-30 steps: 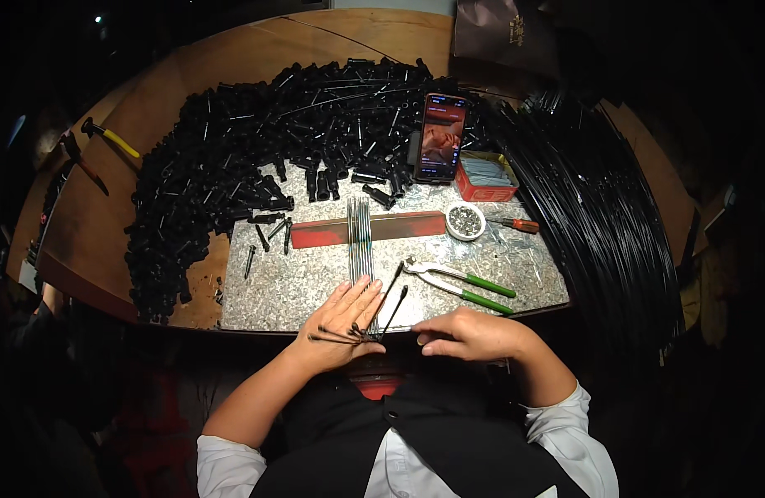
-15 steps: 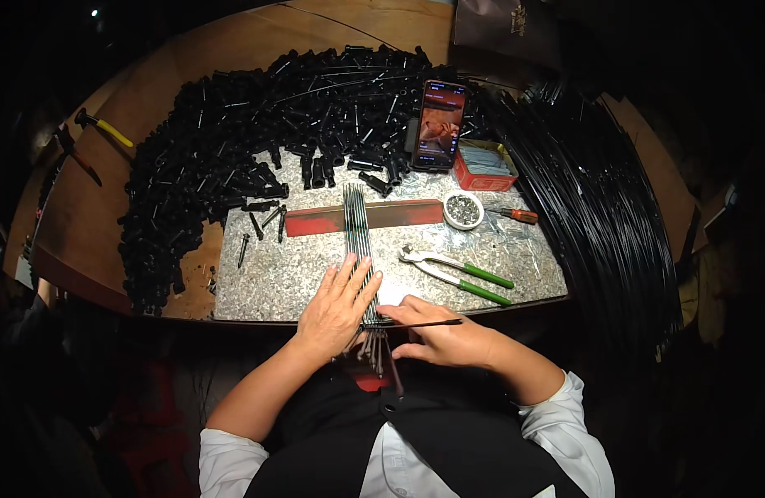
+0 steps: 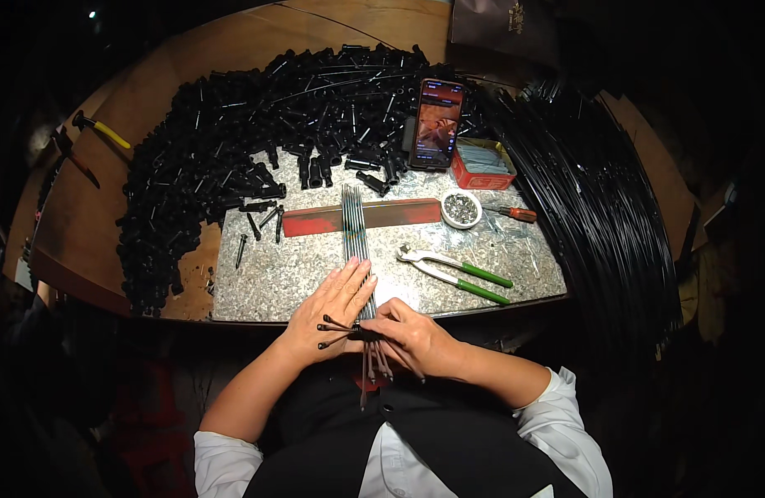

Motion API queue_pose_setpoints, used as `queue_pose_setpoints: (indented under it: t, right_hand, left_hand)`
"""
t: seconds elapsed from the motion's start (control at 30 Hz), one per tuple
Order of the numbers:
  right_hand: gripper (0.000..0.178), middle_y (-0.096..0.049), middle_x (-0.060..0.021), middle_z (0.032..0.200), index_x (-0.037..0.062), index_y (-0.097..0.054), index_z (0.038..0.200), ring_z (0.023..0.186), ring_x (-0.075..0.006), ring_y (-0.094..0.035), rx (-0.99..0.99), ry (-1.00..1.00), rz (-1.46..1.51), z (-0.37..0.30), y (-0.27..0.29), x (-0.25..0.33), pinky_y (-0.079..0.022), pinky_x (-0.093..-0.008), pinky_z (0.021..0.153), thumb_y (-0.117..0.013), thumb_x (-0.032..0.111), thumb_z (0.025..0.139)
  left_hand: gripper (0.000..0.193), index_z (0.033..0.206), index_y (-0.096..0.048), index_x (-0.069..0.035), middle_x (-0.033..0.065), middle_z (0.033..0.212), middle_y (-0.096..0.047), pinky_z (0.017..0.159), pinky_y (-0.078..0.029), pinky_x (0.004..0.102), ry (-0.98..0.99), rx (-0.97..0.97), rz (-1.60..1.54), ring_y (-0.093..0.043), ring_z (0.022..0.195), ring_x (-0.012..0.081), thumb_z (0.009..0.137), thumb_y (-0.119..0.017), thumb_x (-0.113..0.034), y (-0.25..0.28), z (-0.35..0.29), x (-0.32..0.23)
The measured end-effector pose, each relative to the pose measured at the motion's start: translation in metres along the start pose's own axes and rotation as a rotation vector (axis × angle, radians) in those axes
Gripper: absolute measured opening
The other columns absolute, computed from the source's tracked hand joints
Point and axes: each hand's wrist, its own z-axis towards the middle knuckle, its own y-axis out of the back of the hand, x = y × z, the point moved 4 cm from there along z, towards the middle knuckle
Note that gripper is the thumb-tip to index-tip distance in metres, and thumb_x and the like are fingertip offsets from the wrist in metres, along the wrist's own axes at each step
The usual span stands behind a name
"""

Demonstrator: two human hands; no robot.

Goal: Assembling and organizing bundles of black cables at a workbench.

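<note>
A row of thin metal rods (image 3: 353, 220) lies side by side across a red-and-dark bar and reaches past the worktop's front edge. Over the rods rests my left hand (image 3: 322, 319), its fingers stretched flat. At their near end my right hand (image 3: 411, 336) is closed in a pinch on the dark strands, though its fingertips are partly hidden. A few black-tipped strands (image 3: 337, 326) point left across the back of my left hand. Several more, brownish strands (image 3: 372, 365), fan downward below my hands. The red-and-dark bar (image 3: 407, 214) lies crosswise under the rods.
Green-handled pincers (image 3: 457, 274) lie right of the rods. Behind are a white cup of small metal bits (image 3: 461, 209), a screwdriver (image 3: 515, 214), a red box (image 3: 482, 170) and a phone (image 3: 437, 124). Black tubular parts (image 3: 233, 141) heap left; long black strands (image 3: 598, 183) lie right.
My right hand has moved slightly left and turned its fingers inward. The dark strand that pointed right is no longer there; black-tipped strands now point left over my left hand.
</note>
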Motion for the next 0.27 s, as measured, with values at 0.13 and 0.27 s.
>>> queue_pose_setpoints:
  t: [0.13,0.27]
  right_hand:
    - [0.028,-0.052,-0.0137,0.094,0.0025,-0.064,0.103,0.077,-0.0292,-0.059,-0.001,-0.058,0.029,0.002,-0.002,-0.001,-0.050,-0.0358,0.065,-0.069,0.003,0.076]
    - [0.027,-0.053,-0.0134,0.093,0.0032,-0.065,0.103,0.076,-0.0285,-0.059,-0.059,-0.016,0.030,0.002,-0.004,-0.007,-0.050,-0.0353,0.064,-0.070,0.004,0.076]
  left_hand:
    - [0.090,0.139,-0.034,-0.002,0.0158,0.147,-0.029,0.110,-0.027,0.0441,-0.018,0.038,0.083,-0.025,0.138,0.0329,0.067,-0.076,-0.036,-0.008,0.004,0.002]
    - [0.085,0.140,-0.033,-0.002,0.0155,0.148,-0.027,0.112,-0.024,0.0435,-0.038,0.007,0.095,-0.023,0.139,0.0313,0.073,-0.073,-0.037,-0.016,0.002,0.004]
